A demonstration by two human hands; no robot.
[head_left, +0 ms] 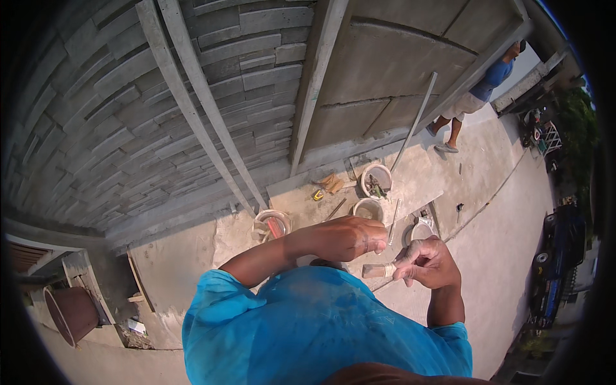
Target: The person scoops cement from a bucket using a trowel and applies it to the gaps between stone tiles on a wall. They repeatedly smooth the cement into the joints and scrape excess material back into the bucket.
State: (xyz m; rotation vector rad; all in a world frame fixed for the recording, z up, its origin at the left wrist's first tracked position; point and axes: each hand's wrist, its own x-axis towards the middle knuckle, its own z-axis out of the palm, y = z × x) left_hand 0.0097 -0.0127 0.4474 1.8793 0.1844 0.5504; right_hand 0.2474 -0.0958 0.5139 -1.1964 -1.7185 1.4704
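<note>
My right hand [428, 263] pinches a small flat wooden piece [373, 271] with pale string or band wrapped round one end. Just to its left and a little farther out, my left hand [360, 239] is closed with the fingers curled under. Whatever lies in those fingers, if anything, is hidden. Both hands are in front of my chest, apart from each other. On the ground beyond them stand a grey bucket [367, 206] and a smaller pale container [420, 232], each partly covered by a hand.
A bucket with red-handled tools [273, 222] and a bucket of debris [376, 168] stand by the wall [256, 83]. Near them lies a yellow tape measure [318, 195]. Long planks [192, 96] and a thin pole [417, 119] lean there. Another person [484, 90] is at the far right.
</note>
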